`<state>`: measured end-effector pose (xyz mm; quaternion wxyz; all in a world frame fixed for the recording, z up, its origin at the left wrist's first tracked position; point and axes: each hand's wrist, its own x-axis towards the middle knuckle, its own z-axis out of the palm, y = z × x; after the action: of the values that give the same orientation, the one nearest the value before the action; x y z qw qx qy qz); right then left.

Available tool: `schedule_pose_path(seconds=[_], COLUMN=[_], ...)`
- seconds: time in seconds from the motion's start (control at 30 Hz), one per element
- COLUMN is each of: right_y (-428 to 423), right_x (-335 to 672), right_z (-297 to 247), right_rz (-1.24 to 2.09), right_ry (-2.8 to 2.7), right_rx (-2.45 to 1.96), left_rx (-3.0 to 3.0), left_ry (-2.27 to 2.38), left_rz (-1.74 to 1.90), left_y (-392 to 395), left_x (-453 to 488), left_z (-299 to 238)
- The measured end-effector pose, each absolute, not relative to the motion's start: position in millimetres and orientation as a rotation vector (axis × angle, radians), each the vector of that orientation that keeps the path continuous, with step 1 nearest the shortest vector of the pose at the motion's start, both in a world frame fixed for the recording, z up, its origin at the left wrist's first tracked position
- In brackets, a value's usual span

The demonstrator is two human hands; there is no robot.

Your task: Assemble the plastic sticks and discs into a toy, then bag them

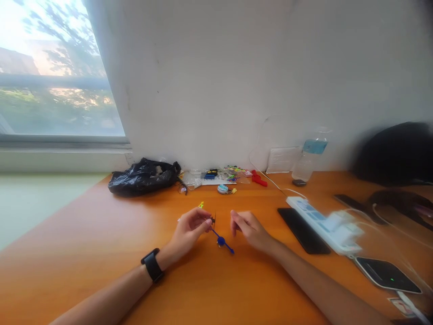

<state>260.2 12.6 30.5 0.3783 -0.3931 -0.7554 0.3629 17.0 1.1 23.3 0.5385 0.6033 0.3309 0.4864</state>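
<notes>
Over the middle of the table, my left hand [193, 224] is closed in a pinch, a black watch on its wrist. At its fingertips is a small black piece [213, 220] with a thin upright rod. Just below the thumb, a blue plastic piece [221, 241] with a round middle and two thin arms slants down to the right; its upper end meets the thumb, and I cannot tell if it is held or rests there. My right hand [248, 228] is a little to the right, fingers curled together; anything inside them is hidden. Behind my left hand is a small yellow-green piece [201, 205].
Along the wall lie a black plastic bag [144, 177], clear bags of small colourful parts [216, 175], a round tin-like item [223, 189] and a red piece [259, 178]. To the right are a bottle [306, 160], a phone [302, 230], a power strip [318, 221] and a power bank [387, 274].
</notes>
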Motion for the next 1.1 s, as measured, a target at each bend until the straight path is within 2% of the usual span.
schedule_pose_path(seconds=[0.63, 1.1], right_y=[10.6, 11.3], right_x=[259.2, 258.6], right_z=[31.6, 31.3], right_rz=[0.936, 0.884], right_ry=[-1.931, -1.873], right_rx=[-0.99, -0.968], left_rx=[1.434, 1.423], left_ry=[0.816, 0.798], left_rz=[1.156, 1.324], left_y=[-0.5, -5.3], left_x=[18.5, 16.4], left_z=[26.3, 34.3])
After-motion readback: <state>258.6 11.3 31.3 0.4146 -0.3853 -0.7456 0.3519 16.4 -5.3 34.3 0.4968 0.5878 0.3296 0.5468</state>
